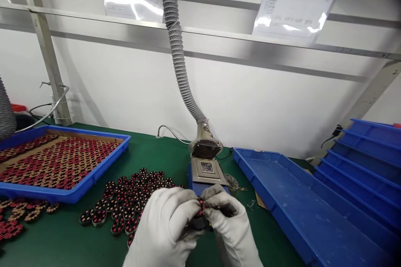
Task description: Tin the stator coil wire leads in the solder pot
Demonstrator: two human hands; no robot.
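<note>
Both my hands wear white gloves with dark-stained fingertips and meet at the lower middle. My left hand (169, 221) is closed around the left side of a small round black-and-red motor stator (199, 212). Fingers of my right hand (224, 212) are pinched against its right side. Much of the stator is hidden by the gloves. Just beyond the hands stands a blue solder pot (205, 169) with a metal top and a square, speckled opening. To the left, several similar round stators (128, 202), some with red and some with tan segments, lie in a loose group on the green mat.
At left, a blue tray (73, 195) holds rows of red and tan rings; more loose rings (19, 217) lie before it. A grey hose (180, 62) hangs to a metal hood (205, 144) over the pot. Right are a blue tray (282, 192) and stacked trays (363, 167).
</note>
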